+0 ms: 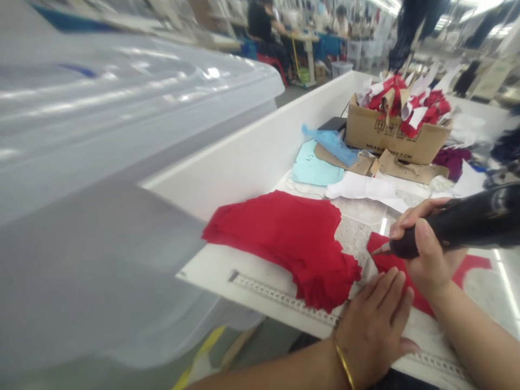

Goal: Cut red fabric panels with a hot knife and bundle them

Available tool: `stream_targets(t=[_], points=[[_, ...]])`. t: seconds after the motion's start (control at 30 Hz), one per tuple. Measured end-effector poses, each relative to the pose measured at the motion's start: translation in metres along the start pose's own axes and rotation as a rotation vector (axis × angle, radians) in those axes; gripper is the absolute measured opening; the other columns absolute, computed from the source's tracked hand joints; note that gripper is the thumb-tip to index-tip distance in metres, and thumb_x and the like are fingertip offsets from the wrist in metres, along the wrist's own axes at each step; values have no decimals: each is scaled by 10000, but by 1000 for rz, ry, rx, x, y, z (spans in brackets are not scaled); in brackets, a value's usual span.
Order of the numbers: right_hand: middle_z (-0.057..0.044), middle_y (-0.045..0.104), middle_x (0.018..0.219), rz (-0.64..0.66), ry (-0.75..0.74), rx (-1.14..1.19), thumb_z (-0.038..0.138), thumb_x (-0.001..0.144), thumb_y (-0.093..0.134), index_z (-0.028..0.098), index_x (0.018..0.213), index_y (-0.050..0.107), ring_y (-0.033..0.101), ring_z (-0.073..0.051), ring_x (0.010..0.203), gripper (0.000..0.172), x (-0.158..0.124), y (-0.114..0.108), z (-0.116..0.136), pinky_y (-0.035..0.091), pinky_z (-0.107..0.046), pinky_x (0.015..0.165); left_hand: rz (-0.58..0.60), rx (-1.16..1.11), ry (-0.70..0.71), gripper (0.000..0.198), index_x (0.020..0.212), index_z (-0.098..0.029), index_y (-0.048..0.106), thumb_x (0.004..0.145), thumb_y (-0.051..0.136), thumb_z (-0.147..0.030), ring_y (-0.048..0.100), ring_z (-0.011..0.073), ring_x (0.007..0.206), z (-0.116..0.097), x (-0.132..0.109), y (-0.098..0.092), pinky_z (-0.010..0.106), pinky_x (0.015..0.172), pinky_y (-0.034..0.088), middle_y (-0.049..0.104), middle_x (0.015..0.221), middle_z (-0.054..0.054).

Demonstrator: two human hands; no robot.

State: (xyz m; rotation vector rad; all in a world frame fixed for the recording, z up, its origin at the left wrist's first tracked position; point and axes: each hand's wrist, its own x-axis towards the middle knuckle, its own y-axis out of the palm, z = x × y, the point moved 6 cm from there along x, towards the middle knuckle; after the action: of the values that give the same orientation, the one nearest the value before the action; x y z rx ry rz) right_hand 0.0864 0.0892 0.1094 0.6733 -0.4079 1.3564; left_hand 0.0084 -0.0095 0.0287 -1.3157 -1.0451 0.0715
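Observation:
My right hand [430, 254] is wrapped round a thick black handheld tool [471, 222] with a narrow pointed metal tip. That tip points left and down at a piece of red fabric [422, 281]; whether it touches the cloth I cannot tell. My left hand [377, 319] lies flat, palm down, at the fabric's near edge, fingers stretched out over it and a pale sheet [368, 268]. To the left of it rests a stack of red fabric pieces [280, 227] with ragged near edges.
A ruler strip [268, 290] runs along the near edge of the white table [219, 265]. Farther back stand a cardboard box [394, 135] of red and white scraps and a light-blue sheet [314, 165]. Large translucent plastic bins [162, 97] fill the left. A seated person [266, 27] works far off.

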Motion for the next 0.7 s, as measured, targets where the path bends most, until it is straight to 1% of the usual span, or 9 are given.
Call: stream_targets(t=[0.1,0.2,0.3,0.4,0.47,0.53,0.57,0.6,0.7], points=[[64,608,742,42,43,0,329,933,661,282,1139,516,610,-124,552,256,-3,-4,6,562,-276,537,-43,-9,-14,605,1258,-93,649,1020,420,-600,557,282,1324,0,-10,-5,388,1155,409,665,1331,150],[63,601,716,85,43,-34,302,947,634,284,1120,531,614,-130,566,202,-5,-6,10,561,-274,548,-40,-36,-21,552,1240,-97,658,1044,395,-542,559,273,1320,-1,-17,-3,389,1157,426,676,1309,150],[63,598,709,85,42,-62,305,952,619,292,1106,536,620,-135,570,175,-6,-8,10,560,-279,555,-29,-61,-7,520,1231,-88,657,1047,411,-508,553,285,1327,-1,-19,-3,407,1151,446,672,1305,168],[57,602,720,61,47,-45,311,946,634,292,1101,541,609,-131,566,182,-7,-8,9,558,-280,557,6,-78,29,502,1267,-71,632,1051,426,-474,553,299,1334,3,-15,-7,426,1124,479,654,1332,187],[51,604,732,43,35,-23,308,941,650,296,1111,548,589,-128,562,199,-6,-9,9,542,-276,541,5,-53,28,432,1285,-60,618,1053,458,-388,571,306,1319,10,-10,-12,424,1102,500,655,1335,189],[49,593,727,33,25,-11,306,936,662,295,1114,552,569,-128,559,210,-5,-11,9,521,-272,526,-19,0,-28,386,1308,-41,596,1045,482,-299,601,306,1285,21,-4,-17,413,1086,514,670,1311,192],[50,583,718,26,23,-12,308,934,665,294,1116,550,561,-129,556,216,-5,-13,9,511,-272,521,-25,24,-70,393,1336,-33,573,1042,483,-279,610,304,1272,28,-1,-19,411,1081,518,674,1301,194],[52,573,710,17,25,-18,313,932,667,293,1120,546,556,-132,552,225,-4,-14,9,503,-274,518,-25,38,-109,422,1373,-29,539,1044,475,-285,614,302,1266,34,2,-19,413,1079,520,675,1297,195],[55,558,703,-9,32,-42,329,918,677,291,1133,527,551,-136,542,265,-3,-19,10,492,-282,511,-19,34,-182,545,1490,-46,406,1063,410,-386,607,300,1271,46,9,-16,439,1089,507,662,1318,188]])
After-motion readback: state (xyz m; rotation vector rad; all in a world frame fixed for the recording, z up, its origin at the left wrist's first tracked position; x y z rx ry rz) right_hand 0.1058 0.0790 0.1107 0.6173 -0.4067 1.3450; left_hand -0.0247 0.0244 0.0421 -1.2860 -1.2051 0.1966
